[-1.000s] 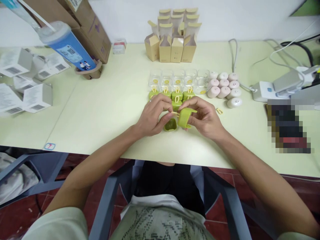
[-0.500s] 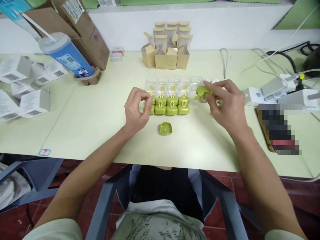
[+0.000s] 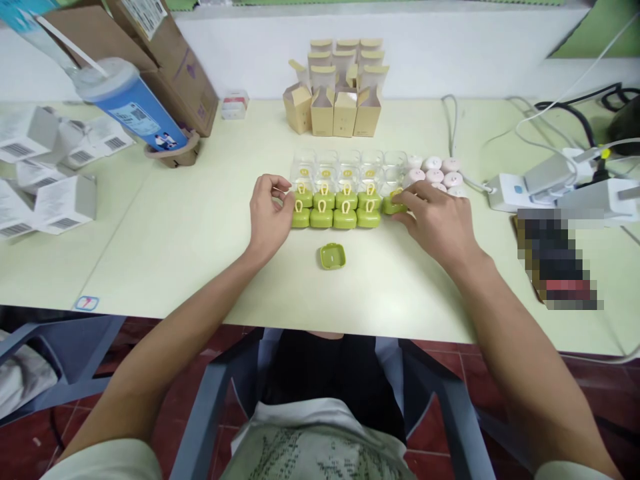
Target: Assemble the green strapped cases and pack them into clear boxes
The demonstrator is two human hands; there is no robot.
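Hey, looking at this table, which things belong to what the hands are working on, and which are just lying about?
In hand: end green case under the right hand; green case rows at the left hand; loose green piece; clear boxes.
Lying about: tan cartons; barcode boxes; blue cup; cables.

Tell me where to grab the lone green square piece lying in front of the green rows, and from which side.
Pinch the small green square plastic shell by two opposite side walls, coming from straight above. It lies flat, hollow side up, alone on the pale table, clear of the rows of green cases, so the low rim is likely its only graspable edge.
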